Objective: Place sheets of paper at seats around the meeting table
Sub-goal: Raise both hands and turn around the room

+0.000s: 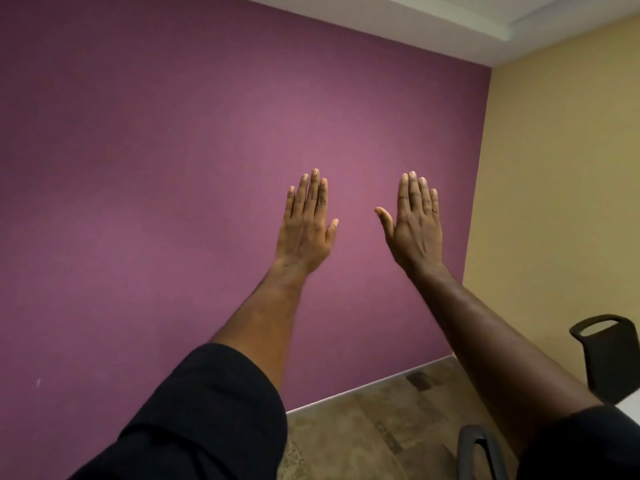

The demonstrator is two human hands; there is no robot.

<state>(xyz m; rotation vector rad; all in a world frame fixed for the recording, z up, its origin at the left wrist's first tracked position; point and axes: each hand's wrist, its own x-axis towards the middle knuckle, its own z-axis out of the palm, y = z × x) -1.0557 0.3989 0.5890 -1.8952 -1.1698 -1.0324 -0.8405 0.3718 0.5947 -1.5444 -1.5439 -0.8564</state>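
Both my arms are stretched out in front of a purple wall (pixel 173 202). My left hand (pixel 306 226) is flat and empty, its back toward me and fingers pointing up. My right hand (pixel 415 223) is held the same way a little to its right, thumb spread, holding nothing. Black sleeves cover my upper arms. No sheets of paper show in this view. A sliver of white surface (pixel 628 401) at the right edge may be the meeting table; I cannot tell.
A black chair back (pixel 609 355) stands at the right edge, and a dark chair armrest (pixel 479 448) shows at the bottom right. A beige wall (pixel 561 168) meets the purple one at the corner. Brown patterned floor (pixel 381 427) lies below.
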